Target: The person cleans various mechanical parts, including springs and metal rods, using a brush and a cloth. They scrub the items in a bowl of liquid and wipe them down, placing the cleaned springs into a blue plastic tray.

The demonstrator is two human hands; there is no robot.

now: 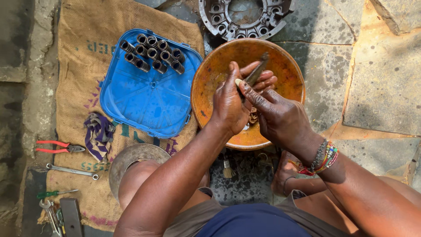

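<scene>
Orange and worn, the round metal basin (210,74) is sitting on the stone floor (386,87) right under your hands. Your left hand (230,105) is curling closed around a small dark part, mostly hidden in the palm, so you cannot tell its shape. Your right hand (280,116) is pinching a thin dark brush (258,70) between thumb and fingers, its tip angling up over the basin and its lower end meeting the left hand. Both hands are hovering above the basin's middle, touching each other.

Just beside the basin on your left, a blue plastic lid (147,98) is lying on burlap sacking (83,39), carrying a cluster of dark coil springs (153,53) in its far corner. Beyond the basin a grey cast metal housing (243,19) is resting. On the sacking's near edge are lying red-handled pliers (57,147), a spanner (72,171) and a striped rag (98,134).
</scene>
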